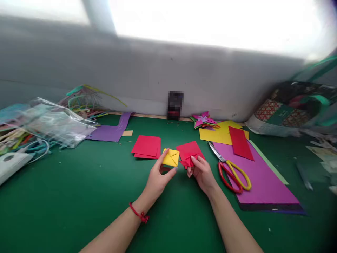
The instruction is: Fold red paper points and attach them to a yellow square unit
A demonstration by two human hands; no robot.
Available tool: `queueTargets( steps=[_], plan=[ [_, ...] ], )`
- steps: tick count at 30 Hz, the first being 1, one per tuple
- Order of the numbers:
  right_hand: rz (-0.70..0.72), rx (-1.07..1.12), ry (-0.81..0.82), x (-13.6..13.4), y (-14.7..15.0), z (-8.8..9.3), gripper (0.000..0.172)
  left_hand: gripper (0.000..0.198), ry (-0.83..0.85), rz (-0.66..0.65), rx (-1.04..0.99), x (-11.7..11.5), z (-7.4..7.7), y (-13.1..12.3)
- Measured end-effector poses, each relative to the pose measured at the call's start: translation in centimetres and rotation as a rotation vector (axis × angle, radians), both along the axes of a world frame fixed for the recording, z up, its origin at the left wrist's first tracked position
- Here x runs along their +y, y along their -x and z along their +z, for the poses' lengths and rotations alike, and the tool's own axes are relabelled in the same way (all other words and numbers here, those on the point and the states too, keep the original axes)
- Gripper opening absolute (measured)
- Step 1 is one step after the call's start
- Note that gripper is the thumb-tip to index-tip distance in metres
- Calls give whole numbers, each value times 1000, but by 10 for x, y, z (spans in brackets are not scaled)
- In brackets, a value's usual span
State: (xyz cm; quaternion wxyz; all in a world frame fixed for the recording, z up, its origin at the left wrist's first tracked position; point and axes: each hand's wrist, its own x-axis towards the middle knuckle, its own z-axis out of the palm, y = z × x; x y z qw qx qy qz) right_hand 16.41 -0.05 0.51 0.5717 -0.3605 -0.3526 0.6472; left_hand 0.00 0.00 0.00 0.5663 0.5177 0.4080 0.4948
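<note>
I saw my left hand (158, 179) pinching a folded yellow paper (171, 157) by its lower edge, just above the green table (79, 211). My right hand (202, 174) gripped a folded red piece (186, 161), which touched the yellow one's right corner. A flat red sheet (191, 147) lay right behind it. A red stack (146, 146) sat near, to the left. Scissors (231, 172) lay shut on a magenta sheet (260, 182), close to my right hand. A yellow sheet (217, 135) and a pinwheel (204, 120) were by the wall. A clear plastic bag (52, 123) at far left held coloured strips. I couldn't make out what was in the patterned bag (286, 107) at far right.
</note>
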Motion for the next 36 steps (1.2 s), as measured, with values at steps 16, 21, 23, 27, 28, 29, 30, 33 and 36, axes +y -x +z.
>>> queueTargets(
  steps=[16,21,23,27,28,29,30,33,36],
  plan=[
    [45,93,-9,-6,0,13,23,31,113,-37,26,-2,11,1],
    [67,-13,-23,-5,3,12,15,34,143,-35,-40,-2,10,0],
    [69,-60,-33,-6,3,12,14,36,150,-24,-43,-1,10,0],
    [47,-119,-49,-6,5,12,15,37,147,3,-42,-1,10,1],
    [38,-132,-51,-7,5,13,15,37,147,7,-43,-1,10,1],
    [29,-145,-54,-7,5,13,16,38,148,7,-44,-1,10,1],
    [23,-159,-59,-7,6,13,16,38,149,6,-45,-1,11,1],
    [16,-202,-88,-7,6,14,14,37,144,5,-42,-1,11,1],
    [19,-228,-105,-7,5,14,12,35,141,-1,-31,-2,11,1]
  ],
)
